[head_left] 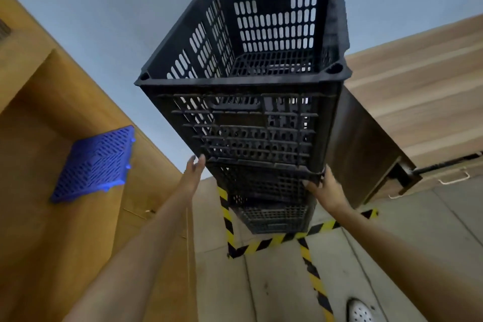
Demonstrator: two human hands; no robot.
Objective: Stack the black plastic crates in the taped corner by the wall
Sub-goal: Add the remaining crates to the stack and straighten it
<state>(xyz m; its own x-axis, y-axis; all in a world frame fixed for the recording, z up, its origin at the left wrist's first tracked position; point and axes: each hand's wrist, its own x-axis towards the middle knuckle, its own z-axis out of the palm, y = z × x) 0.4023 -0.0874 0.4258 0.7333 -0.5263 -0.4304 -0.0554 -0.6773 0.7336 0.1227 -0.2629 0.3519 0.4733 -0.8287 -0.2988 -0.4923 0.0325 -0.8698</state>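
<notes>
A: Where is the crate you are placing?

B: Your top black perforated plastic crate [243,65] sits on the stack of black slatted crates [266,191], which stands inside the yellow-and-black striped floor tape [264,242], in the corner by the pale grey wall [117,8].

A: And your hands?

B: They are apart, one at each lower corner of the top crate. Your left hand [194,167] has its fingers straight, tips touching the left corner. Your right hand [322,185] has its fingers curled round the right corner edge.

A: How will the crate handle?

B: Judging by the ribbed walls, it is stiff and probably light for its bulk, so it should not flex. The stack is tall and narrow, though, so a sideways push could tip it. The moulded rim looks firm to hold; the slot handle on the far wall is another hold, though out of easy reach here.

A: Anything nearby?

B: A blue plastic grid panel [94,165] leans in the tan wooden recess [39,102] on the left, and a dark metal panel [366,149] stands just right of the stack.
</notes>
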